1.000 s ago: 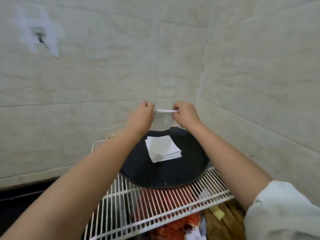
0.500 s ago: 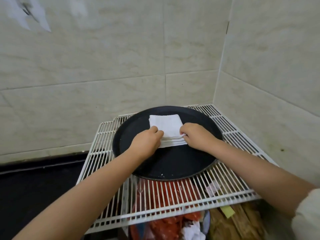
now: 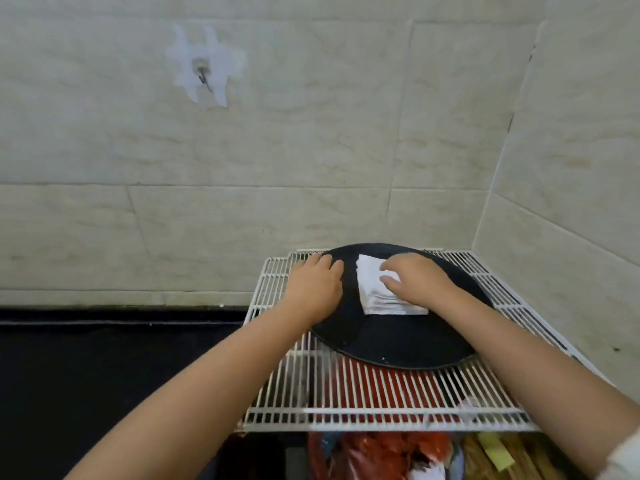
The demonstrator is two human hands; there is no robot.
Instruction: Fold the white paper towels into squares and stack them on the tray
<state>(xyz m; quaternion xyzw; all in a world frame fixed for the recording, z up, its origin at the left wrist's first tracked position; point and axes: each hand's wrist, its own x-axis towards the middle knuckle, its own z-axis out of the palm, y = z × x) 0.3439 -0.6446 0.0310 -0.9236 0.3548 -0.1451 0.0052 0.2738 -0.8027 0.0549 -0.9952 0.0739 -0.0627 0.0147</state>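
A stack of folded white paper towels (image 3: 374, 292) lies on a round black tray (image 3: 391, 344), near its middle. My right hand (image 3: 419, 282) rests flat on top of the stack, fingers straight, covering its right side. My left hand (image 3: 315, 285) lies palm down over the tray's left rim, left of the stack and apart from it, holding nothing.
The tray sits on a white wire rack (image 3: 363, 400) in a tiled corner. Red bags and wooden pieces (image 3: 381, 452) lie under the rack. A wall hook (image 3: 202, 76) is up on the back wall. A dark floor (image 3: 104, 375) is to the left.
The folded towel held up in both hands went down onto the stack. My left hand then slid left off the stack to the tray rim. The right hand moved onto the stack's top.
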